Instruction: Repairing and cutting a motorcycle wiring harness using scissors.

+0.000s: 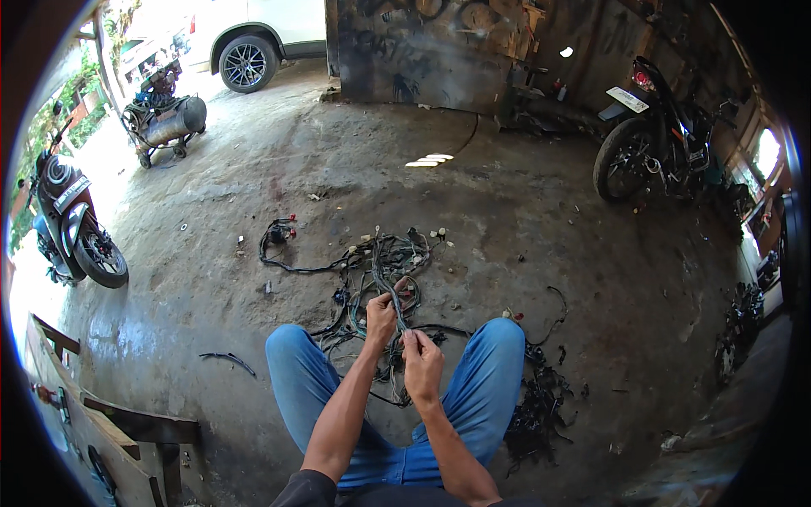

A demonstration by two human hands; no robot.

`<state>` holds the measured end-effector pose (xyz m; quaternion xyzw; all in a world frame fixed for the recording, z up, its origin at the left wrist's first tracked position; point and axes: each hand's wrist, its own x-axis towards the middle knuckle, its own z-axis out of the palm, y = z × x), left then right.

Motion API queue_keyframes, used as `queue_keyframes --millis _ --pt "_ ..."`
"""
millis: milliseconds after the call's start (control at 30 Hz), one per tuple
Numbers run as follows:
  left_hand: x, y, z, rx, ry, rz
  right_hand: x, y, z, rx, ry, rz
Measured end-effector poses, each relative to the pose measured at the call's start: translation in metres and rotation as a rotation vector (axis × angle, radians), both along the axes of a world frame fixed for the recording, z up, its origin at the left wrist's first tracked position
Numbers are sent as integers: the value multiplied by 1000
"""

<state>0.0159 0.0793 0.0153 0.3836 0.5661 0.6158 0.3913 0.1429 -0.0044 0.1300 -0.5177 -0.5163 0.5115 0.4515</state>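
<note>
A tangled wiring harness (379, 264) with a thick dark trunk, loose wires and pale connectors lies on the floor before my knees. My left hand (382, 316) is closed around the trunk. Just nearer and to the right, my right hand (422, 362) pinches the same bundle between thumb and fingers. Its fingertips meet at the bundle, and the exact strand between them is too small to make out. One dark branch of the harness, ending in a black part with red connectors (282, 231), curves off to the far left. Other wires run beneath my hands and between my legs.
Black scraps of stripped covering (538, 406) lie by my right knee, and a short dark tube (228, 363) to the left. A wooden bench (101, 414) stands at the near left. Motorcycles (80, 224), an air compressor (167, 121) and a white car (291, 29) stand farther off.
</note>
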Motion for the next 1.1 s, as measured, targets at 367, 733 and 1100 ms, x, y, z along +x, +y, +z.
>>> queue_keyframes --millis 367,733,1100 --pt "14 14 7 32 -342 100 2 -8 5 39 65 -8" --pt "19 22 16 144 -527 145 4 -17 13 103 51 0" --pt "-52 -30 88 -139 224 -329 50 37 26 197 66 60"
